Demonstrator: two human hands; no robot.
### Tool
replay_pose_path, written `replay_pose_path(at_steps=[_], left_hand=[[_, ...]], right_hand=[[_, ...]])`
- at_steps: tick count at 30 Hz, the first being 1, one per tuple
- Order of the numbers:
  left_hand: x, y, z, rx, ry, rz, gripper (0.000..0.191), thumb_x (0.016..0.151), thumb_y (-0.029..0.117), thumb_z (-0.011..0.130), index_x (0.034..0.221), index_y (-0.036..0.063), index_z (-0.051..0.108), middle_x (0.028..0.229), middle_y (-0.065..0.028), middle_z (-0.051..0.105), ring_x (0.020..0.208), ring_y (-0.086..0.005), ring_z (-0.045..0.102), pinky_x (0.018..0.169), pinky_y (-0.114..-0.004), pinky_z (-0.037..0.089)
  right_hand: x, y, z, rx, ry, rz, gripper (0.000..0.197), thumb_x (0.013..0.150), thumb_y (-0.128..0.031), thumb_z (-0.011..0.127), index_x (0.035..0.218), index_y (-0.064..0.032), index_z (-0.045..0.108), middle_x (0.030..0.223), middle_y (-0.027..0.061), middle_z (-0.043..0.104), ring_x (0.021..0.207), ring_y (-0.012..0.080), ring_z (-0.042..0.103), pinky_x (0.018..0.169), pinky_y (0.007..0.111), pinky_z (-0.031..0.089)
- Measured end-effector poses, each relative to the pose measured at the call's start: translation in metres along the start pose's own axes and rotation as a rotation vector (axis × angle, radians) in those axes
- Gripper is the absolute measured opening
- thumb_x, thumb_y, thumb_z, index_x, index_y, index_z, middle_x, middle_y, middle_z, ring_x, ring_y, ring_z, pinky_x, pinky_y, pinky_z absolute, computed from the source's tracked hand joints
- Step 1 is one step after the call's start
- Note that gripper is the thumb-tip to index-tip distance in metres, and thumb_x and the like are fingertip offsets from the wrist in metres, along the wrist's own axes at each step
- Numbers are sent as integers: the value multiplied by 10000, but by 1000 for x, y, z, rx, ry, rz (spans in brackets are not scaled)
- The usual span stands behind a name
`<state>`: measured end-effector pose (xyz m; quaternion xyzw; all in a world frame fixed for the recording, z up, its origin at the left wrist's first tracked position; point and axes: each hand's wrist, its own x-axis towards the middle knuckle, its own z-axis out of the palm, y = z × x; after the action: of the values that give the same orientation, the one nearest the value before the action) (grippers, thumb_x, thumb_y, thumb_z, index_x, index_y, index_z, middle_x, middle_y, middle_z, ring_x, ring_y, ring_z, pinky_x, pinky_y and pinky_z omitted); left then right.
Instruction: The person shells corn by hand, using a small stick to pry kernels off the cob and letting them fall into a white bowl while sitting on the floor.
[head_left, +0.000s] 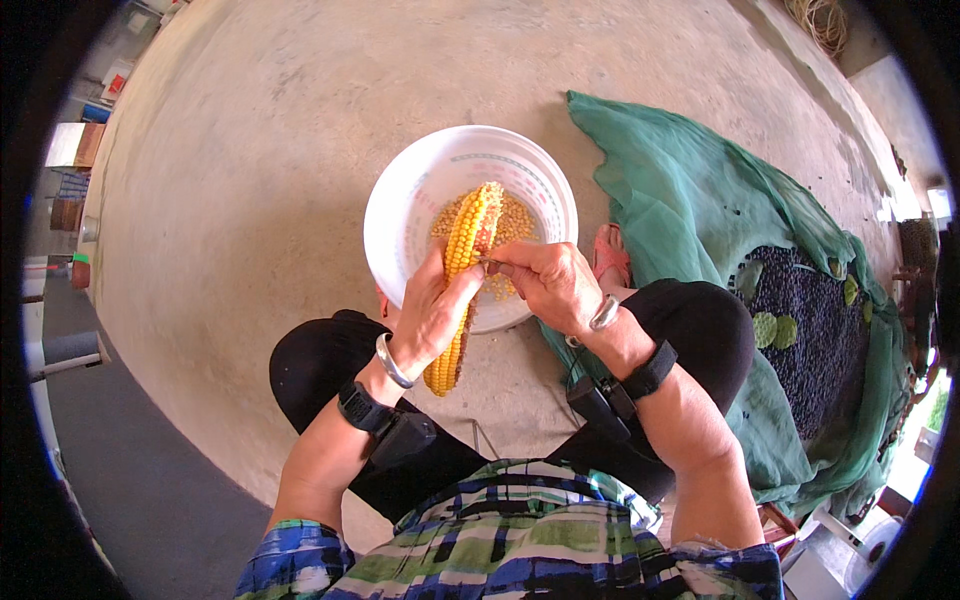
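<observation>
A yellow ear of corn (463, 232) slants across the mouth of a white plastic bucket (390, 217), with my left hand (433, 309) wrapped around its middle. Bare reddish cob shows along its right side, where a strip of kernels is gone. My right hand (551, 281) is at that side, thumb and forefinger pinched against the kernels. A small, thin greyish object (484, 259) pokes out from those fingertips; what it is cannot be made out. Loose yellow kernels (517, 219) cover part of the bucket's bottom. The ear's lower end sticks out past the bucket's near rim.
The bucket stands on a concrete floor (247, 150) between my feet. To the right, a green mesh cloth (660, 172) is spread, bearing many small dark seeds or beans (810, 360) and a few green leaf-like pieces (772, 330). Household items line the far left edge.
</observation>
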<state>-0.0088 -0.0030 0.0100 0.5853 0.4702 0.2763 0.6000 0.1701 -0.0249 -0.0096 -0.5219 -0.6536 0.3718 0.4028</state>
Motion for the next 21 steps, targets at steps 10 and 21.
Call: replay_pose_path(at_steps=[10,21], left_hand=[[-3,2,1,-32,-20,22,239,890,169,510,1077,22,492,893,-14,519,808,-91,472,731,-242,410],[-3,0,6,153,97,127,254,912,188,523,1073,-5,486,787,-16,553,684,-114,507,632,-240,440]], right_hand=[[-1,-11,-6,-106,-89,67,123,823,-65,626,939,-56,667,801,135,672,768,275,673,676,341,518],[-5,-7,13,0,8,75,108,842,-35,577,927,-27,644,796,151,660,762,253,667,645,331,502]])
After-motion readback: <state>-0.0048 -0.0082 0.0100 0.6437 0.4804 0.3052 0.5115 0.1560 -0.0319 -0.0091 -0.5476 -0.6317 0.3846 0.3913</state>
